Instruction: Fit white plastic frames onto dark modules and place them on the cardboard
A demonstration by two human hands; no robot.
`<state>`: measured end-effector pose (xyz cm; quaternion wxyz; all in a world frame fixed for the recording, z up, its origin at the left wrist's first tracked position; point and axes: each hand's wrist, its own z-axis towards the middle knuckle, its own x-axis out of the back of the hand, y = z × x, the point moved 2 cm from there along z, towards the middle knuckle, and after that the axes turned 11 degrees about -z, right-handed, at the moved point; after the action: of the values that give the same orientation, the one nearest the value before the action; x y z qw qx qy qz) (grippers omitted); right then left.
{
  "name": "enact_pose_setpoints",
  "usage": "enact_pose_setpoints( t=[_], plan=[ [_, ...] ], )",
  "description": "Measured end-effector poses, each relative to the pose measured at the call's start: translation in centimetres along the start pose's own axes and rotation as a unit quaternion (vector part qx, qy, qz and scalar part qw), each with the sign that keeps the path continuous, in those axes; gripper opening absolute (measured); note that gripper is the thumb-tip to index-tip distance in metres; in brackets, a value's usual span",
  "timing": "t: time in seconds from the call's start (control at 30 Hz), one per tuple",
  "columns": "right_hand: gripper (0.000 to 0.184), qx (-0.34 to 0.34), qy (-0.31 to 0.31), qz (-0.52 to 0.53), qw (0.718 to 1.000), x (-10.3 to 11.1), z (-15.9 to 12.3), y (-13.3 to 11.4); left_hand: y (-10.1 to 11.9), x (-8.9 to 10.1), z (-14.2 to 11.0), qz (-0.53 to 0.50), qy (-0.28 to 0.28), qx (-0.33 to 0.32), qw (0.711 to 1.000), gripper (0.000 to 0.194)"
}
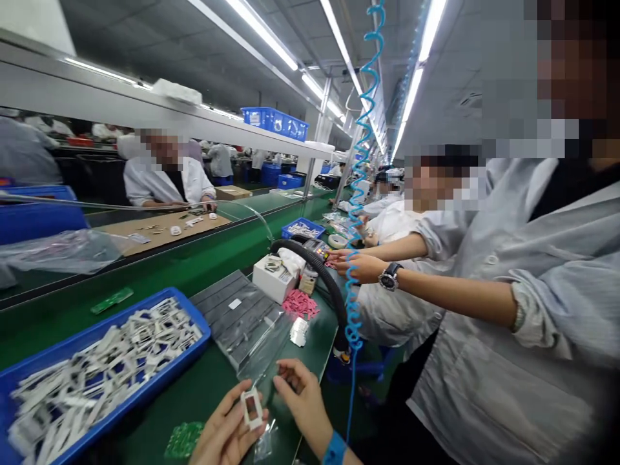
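Note:
My left hand point(227, 429) is closed on a small white plastic frame point(252, 409) with a rectangular opening, held at the bottom middle of the head view. Just right of it, my right hand point(303, 397) has its thumb and forefinger drawn together; whatever may be between them is too small to make out. A blue band circles my right wrist. Below my left hand lie green circuit boards point(183, 440). To the left stands a blue tray point(186, 303) heaped with similar white plastic frames point(121, 361).
A grey ridged mat point(237, 303), pink pieces point(299, 303) and a white box point(274, 278) lie ahead on the green bench. A black hose point(332, 284) arches at the right, beside a hanging blue coiled hose point(361, 174). A co-worker's arms point(368, 268) reach in from the right.

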<state>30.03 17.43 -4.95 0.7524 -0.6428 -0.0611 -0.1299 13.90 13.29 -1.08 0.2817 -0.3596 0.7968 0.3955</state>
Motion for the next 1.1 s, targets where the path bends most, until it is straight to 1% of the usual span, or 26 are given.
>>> enact_pose_setpoints(
  t=[0.07, 0.13, 0.2, 0.27, 0.3, 0.37, 0.47, 0.53, 0.63, 0.8, 0.93, 1.0, 1.03, 1.1],
  plan=[
    [0.035, -0.017, -0.034, 0.024, 0.999, 0.6, 0.0, -0.5, 0.0, 0.3, 0.0, -0.01, -0.013, 0.002, 1.0, 0.043],
    [0.038, -0.026, -0.078, 0.045, 0.996, 1.2, 0.1, -1.6, 0.0, 0.7, 0.2, -0.023, -0.038, 0.009, 0.999, 0.033],
    [0.036, -0.026, -0.157, 0.064, 0.985, 1.5, 0.2, -2.9, 0.0, 1.2, 0.5, -0.031, -0.065, 0.021, 0.997, 0.028],
    [0.033, -0.002, -0.23, 0.071, 0.971, 1.6, 0.3, -4.4, 0.0, 1.7, 0.7, -0.034, -0.088, 0.03, 0.995, 0.027],
    [0.033, 0.014, -0.255, 0.069, 0.964, 1.5, 0.2, -5.1, -0.1, 1.8, 0.9, -0.033, -0.099, 0.031, 0.994, 0.026],
    [0.031, 0.041, -0.285, 0.054, 0.956, 1.2, 0.1, -6.1, -0.1, 2.0, 1.0, -0.028, -0.121, 0.031, 0.992, 0.025],
    [0.029, 0.058, -0.312, 0.011, 0.948, 0.5, -0.2, -6.8, -0.2, 2.0, 0.9, -0.014, -0.144, 0.032, 0.989, 0.025],
    [0.028, 0.067, -0.317, -0.027, 0.946, 0.1, -0.2, -6.8, -0.2, 2.1, 0.9, -0.005, -0.144, 0.031, 0.989, 0.024],
    [0.026, 0.084, -0.306, -0.07, 0.946, -0.2, -0.2, -6.6, -0.2, 2.1, 0.9, 0.006, -0.129, 0.022, 0.991, 0.023],
    [0.026, 0.087, -0.283, -0.072, 0.953, -0.6, -0.2, -5.6, -0.2, 1.8, 1.0, 0.017, -0.126, 0.02, 0.992, 0.026],
    [0.033, 0.097, -0.29, -0.063, 0.95, -0.8, -0.6, -5.0, -0.2, 1.7, 1.1, 0.022, -0.126, 0.028, 0.991, 0.027],
    [0.039, 0.107, -0.285, -0.083, 0.949, -0.4, -0.4, -4.5, -0.2, 1.8, 1.3, 0.024, -0.118, 0.031, 0.992, 0.029],
    [0.039, 0.114, -0.261, -0.112, 0.952, 0.1, 0.0, -4.1, -0.2, 1.8, 1.4, 0.024, -0.109, 0.033, 0.993, 0.029],
    [0.03, 0.125, -0.168, -0.197, 0.958, 1.5, 1.4, -2.8, -0.3, 1.9, 1.4, 0.025, -0.084, 0.036, 0.996, 0.03]
  ],
)
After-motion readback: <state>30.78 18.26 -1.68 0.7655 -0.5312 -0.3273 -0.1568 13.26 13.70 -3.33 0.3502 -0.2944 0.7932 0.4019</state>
